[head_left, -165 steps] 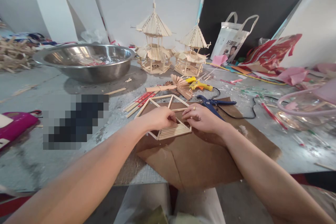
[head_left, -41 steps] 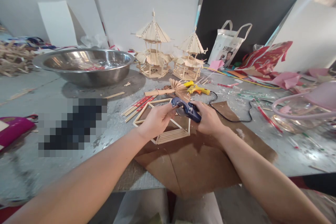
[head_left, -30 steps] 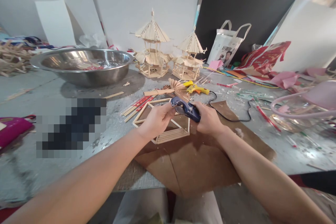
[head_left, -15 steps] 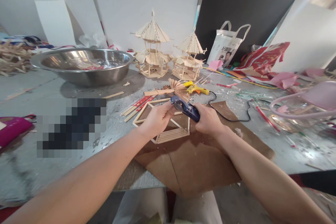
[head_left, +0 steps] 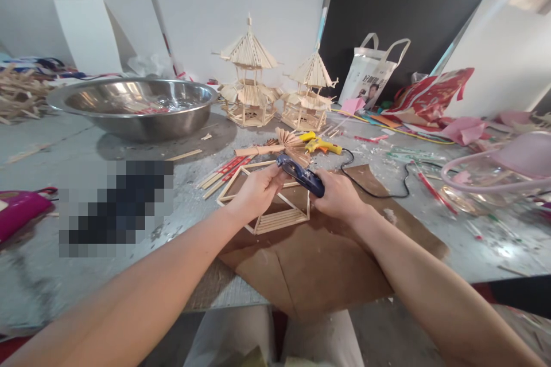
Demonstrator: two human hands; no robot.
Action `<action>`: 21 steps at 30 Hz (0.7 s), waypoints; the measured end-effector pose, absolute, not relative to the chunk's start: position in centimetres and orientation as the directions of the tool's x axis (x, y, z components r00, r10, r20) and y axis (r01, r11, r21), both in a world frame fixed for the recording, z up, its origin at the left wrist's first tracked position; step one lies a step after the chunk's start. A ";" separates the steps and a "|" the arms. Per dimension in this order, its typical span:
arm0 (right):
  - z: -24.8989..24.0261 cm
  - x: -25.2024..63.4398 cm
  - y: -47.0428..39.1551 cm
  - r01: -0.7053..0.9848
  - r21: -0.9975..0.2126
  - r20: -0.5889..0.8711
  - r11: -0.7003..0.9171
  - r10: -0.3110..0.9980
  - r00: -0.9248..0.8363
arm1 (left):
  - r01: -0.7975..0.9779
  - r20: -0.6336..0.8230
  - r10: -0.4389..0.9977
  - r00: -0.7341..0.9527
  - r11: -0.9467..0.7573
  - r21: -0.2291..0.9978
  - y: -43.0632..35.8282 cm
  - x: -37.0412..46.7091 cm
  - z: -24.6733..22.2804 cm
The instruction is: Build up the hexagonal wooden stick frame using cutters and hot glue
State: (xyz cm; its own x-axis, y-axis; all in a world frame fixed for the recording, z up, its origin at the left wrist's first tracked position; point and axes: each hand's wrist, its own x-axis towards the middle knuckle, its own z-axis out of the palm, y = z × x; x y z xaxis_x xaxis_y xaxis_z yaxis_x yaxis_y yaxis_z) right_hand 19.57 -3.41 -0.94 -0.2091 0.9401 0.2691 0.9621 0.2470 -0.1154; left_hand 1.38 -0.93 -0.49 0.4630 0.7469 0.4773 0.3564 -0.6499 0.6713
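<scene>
My right hand [head_left: 340, 195] is closed round the handles of a dark blue hand cutter [head_left: 301, 175], its head pointing up and to the left. At that head, my left hand [head_left: 260, 186] has its fingers pinched together; what they hold is hidden. Both hands are above a frame of wooden sticks [head_left: 282, 221] with a row of sticks filling its near section. The frame lies on a brown sheet [head_left: 327, 269]. Beyond the hands are a folded paper fan [head_left: 288, 140] and a yellow glue gun [head_left: 325, 146]. Loose sticks in red paper [head_left: 226, 172] lie left of the frame.
Two stick-built pagodas [head_left: 249, 94] stand at the back. A large steel basin [head_left: 146, 120] is at the left, behind a blurred-out dark object [head_left: 120, 206]. The glue gun's black cord [head_left: 387, 197] runs right, towards a pink-rimmed clear container [head_left: 495, 178] and scraps.
The view has shifted very slightly. Both hands and the blue cutter keep nearly the same place and pose over the stick frame.
</scene>
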 end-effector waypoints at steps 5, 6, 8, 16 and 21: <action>-1.0 19.5 -3.3 0.969 -0.112 0.253 0.222 0.949 -0.188 | 0.363 0.466 0.760 0.453 -0.635 0.682 -0.7 1.3 -0.8; -1.1 19.5 -3.3 0.969 -0.114 0.251 0.218 0.950 -0.184 | 0.364 0.464 0.762 0.452 -0.633 0.683 -0.7 1.3 -0.8; -1.1 19.5 -3.3 0.969 -0.118 0.249 0.217 0.951 -0.183 | 0.363 0.459 0.766 0.450 -0.627 0.690 -0.7 1.3 -0.8; -1.1 19.5 -3.1 0.983 -0.091 0.257 0.159 0.958 -0.131 | 0.384 0.400 0.805 0.437 -0.570 0.727 -0.9 1.3 -0.6; -1.2 20.1 -2.4 0.994 -0.110 0.267 0.015 0.964 0.015 | 0.322 0.290 0.861 0.417 -0.438 0.839 -1.0 1.2 -0.3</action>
